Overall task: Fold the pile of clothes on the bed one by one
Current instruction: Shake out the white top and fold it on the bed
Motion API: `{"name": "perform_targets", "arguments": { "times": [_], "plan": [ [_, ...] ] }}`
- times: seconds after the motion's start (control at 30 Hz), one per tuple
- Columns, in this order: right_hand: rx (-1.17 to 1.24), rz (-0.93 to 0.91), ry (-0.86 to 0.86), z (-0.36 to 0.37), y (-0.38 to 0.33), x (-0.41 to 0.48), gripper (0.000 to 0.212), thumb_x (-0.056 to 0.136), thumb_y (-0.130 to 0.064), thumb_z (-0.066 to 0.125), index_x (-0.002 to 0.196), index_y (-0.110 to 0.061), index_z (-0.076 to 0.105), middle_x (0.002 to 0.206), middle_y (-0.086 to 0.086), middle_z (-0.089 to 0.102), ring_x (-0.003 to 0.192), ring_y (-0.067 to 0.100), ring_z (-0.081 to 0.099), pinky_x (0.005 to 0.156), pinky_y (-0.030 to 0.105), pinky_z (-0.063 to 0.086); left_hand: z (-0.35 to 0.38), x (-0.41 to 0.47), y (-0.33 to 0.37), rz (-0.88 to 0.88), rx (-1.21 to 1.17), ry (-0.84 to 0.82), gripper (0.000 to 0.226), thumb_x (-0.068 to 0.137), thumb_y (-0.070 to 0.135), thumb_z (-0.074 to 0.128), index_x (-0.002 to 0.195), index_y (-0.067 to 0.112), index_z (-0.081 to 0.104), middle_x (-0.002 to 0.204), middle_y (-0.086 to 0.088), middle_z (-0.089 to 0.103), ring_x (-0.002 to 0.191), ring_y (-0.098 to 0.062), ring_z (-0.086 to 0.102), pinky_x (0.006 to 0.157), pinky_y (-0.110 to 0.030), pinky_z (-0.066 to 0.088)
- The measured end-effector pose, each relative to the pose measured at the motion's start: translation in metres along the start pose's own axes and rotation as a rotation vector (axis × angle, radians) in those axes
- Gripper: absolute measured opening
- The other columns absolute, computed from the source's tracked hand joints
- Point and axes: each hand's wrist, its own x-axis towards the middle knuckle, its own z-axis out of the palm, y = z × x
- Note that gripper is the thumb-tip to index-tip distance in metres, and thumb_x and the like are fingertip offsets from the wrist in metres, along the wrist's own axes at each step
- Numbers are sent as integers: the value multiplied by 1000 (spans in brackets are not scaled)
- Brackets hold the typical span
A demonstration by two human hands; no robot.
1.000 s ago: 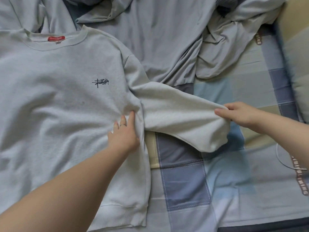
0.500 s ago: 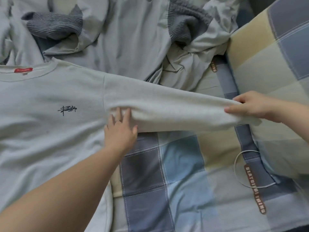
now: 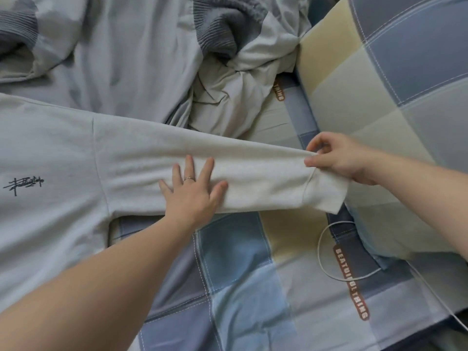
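One pale grey, fleecy sweatshirt point(image 3: 50, 158) lies flat on the checked cotton bed point(image 3: 240, 287), its body cut off at the left edge and a small dark scribbled logo point(image 3: 24, 184) on the chest. Its one visible sleeve point(image 3: 253, 171) stretches straight to the right. The left hand point(image 3: 195, 191) lies flat on the sleeve, fingers spread, wearing one thin ring point(image 3: 189, 178). The right hand point(image 3: 336, 158) pinches the sleeve at the cuff seam. Behind lie crumpled grey clothes point(image 3: 131, 59) with ribbed dark trim, too tangled to count. One thin white cable point(image 3: 319, 252) loops beside the checked pillow point(image 3: 392, 84).
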Motion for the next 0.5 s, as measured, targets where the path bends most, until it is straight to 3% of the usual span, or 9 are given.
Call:
{"name": "perform_targets", "arguments": {
  "times": [0.07,0.13,0.23,0.33,0.43,0.5],
  "plan": [
    [-255,-79,165,8,9,13,22,86,-18,78,98,-16,60,87,1,59,84,26,59,68,33,44,3,6,10,59,3,-22,63,97,70,27,154,53,6,169,-2,-11,154,-35,-11,117,-67,-3],
    [-337,-119,268,16,12,21,23,86,-20,77,99,-17,58,91,-1,59,89,25,58,73,32,40,7,15,18,123,62,-73,64,96,71,29,153,55,4,169,-1,-13,153,-36,-13,116,-69,-2],
    [-547,-131,302,32,19,32,30,91,-9,65,118,-15,53,114,8,54,102,32,55,81,36,41,23,29,18,156,219,-209,79,91,76,38,153,54,-6,167,0,-21,152,-36,-21,114,-72,-4],
    [-911,-66,298,57,20,33,54,89,-4,56,138,-21,42,142,11,38,129,36,39,100,44,36,43,33,8,160,275,-229,94,84,79,47,151,56,-15,162,2,-34,147,-34,-34,112,-73,-13],
    [-885,-395,331,102,17,28,58,96,-23,55,151,-29,34,164,5,20,149,32,16,113,49,22,53,39,1,192,197,-195,99,81,80,53,149,59,-15,159,5,-39,144,-31,-40,108,-70,-22],
    [-832,-422,213,133,25,32,63,102,-43,43,158,-37,14,169,-2,-3,154,29,-2,119,53,10,56,42,-3,226,161,-166,101,79,81,54,149,60,-15,158,7,-40,143,-29,-43,107,-67,-26]
  ]
}}
